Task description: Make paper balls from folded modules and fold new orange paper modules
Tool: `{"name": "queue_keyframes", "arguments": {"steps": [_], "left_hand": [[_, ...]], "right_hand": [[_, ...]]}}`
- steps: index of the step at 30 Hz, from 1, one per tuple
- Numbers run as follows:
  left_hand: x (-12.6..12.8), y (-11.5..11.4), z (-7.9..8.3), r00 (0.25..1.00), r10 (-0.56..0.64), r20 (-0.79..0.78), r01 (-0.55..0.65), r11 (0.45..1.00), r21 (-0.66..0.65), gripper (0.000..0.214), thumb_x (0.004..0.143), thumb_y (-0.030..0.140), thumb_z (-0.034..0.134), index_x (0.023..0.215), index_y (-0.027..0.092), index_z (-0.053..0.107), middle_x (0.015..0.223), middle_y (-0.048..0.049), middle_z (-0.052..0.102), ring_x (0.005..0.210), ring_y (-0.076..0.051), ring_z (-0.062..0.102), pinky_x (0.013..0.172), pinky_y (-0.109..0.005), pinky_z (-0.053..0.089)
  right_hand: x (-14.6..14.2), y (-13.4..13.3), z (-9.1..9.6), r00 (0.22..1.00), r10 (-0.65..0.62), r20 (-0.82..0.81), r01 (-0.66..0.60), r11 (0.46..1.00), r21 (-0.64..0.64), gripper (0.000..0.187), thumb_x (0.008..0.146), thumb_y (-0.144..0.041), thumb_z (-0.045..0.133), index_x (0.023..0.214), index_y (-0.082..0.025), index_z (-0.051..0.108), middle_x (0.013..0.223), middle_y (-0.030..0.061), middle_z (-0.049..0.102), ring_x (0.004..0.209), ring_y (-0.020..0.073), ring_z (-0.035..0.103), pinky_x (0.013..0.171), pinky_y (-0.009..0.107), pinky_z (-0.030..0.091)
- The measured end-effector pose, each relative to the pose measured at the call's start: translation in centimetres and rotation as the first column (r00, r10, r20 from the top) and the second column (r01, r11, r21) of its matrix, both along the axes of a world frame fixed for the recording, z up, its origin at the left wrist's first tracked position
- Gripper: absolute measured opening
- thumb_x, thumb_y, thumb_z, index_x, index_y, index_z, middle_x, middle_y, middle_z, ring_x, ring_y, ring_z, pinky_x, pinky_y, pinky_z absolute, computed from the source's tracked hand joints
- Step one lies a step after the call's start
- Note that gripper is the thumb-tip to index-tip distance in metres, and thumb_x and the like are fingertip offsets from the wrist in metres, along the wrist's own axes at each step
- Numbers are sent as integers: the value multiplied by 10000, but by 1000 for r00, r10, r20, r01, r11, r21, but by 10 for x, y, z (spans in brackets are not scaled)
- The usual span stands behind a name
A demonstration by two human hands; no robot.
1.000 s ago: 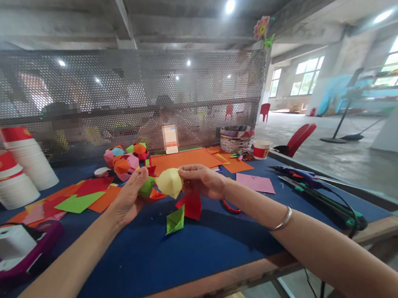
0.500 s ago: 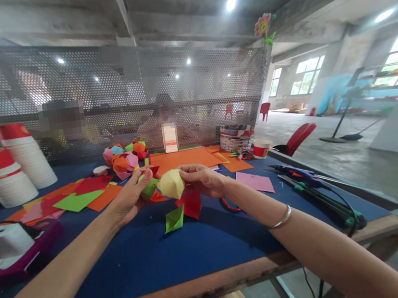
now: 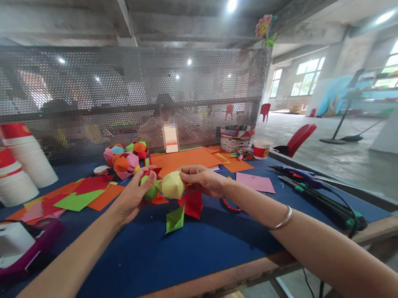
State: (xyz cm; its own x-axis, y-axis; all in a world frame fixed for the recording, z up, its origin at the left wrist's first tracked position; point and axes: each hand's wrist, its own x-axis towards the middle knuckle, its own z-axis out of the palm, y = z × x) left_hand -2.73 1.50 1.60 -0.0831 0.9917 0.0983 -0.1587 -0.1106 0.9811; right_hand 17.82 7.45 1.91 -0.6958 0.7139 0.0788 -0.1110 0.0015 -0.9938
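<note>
Between my two hands, above the blue table, is a folded paper piece (image 3: 172, 185) with a pale yellow rounded part and a green part. My left hand (image 3: 137, 193) grips its green side, the thumb on top. With fingers pinched, my right hand (image 3: 202, 180) holds the yellow part at its right edge. Just below lie a folded green paper (image 3: 174, 218) and a folded red paper (image 3: 193, 205). Red-handled scissors (image 3: 230, 206) are partly hidden under my right wrist. Finished-looking paper balls (image 3: 126, 163) in several colours sit beyond my left hand.
Coloured paper sheets (image 3: 82, 200) spread at left, near stacked paper cups (image 3: 27, 155) and a purple power strip (image 3: 46, 234). Orange sheets (image 3: 186, 160) lie behind my hands. A glue gun (image 3: 298, 175) with a cable and a green-ended tool (image 3: 331, 206) occupy the right edge.
Both hands keep their hold on the paper piece, which has turned and shifted very slightly. The things on the table look the same.
</note>
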Motion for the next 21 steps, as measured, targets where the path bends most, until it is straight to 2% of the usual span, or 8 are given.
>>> {"name": "queue_keyframes", "arguments": {"steps": [5,8,11,16,21], "left_hand": [[0,0,1,1000,-9,12,9,1000,-4,364,799,314,829,1100,223,645,912,-15,736,720,-170,700,617,-255,564],[0,0,1,1000,-8,15,8,1000,-3,339,803,304,825,1083,219,655,907,-18,739,712,-168,700,596,-244,555],[-1,1,0,1000,-12,2,12,1000,-4,329,818,312,811,1095,218,661,915,-30,745,791,-192,725,649,-258,575],[-1,-1,-2,999,-34,-35,34,999,5,423,800,346,833,1148,215,631,953,-40,748,829,-187,727,671,-247,571],[4,-4,0,997,-52,-49,52,999,0,521,762,368,868,1182,216,599,1005,-56,743,878,-202,730,677,-251,561]], "right_hand": [[-2,1,0,999,-33,5,33,999,6,272,777,-388,833,772,-174,666,773,-13,626,699,108,546,663,210,446],[-4,1,0,999,-49,-9,49,999,1,181,829,-319,736,771,-182,633,780,-8,613,709,115,549,685,219,457],[-5,-3,4,999,-34,-21,34,999,-8,72,831,-218,611,763,-194,609,783,3,608,730,136,562,729,252,488],[-4,-11,12,999,-21,-28,21,1000,1,132,768,-121,502,736,-206,598,750,14,597,727,145,552,733,240,491],[-6,-8,9,999,-38,-19,39,999,1,115,760,-122,502,745,-200,585,754,2,596,738,138,561,708,218,480]]}}
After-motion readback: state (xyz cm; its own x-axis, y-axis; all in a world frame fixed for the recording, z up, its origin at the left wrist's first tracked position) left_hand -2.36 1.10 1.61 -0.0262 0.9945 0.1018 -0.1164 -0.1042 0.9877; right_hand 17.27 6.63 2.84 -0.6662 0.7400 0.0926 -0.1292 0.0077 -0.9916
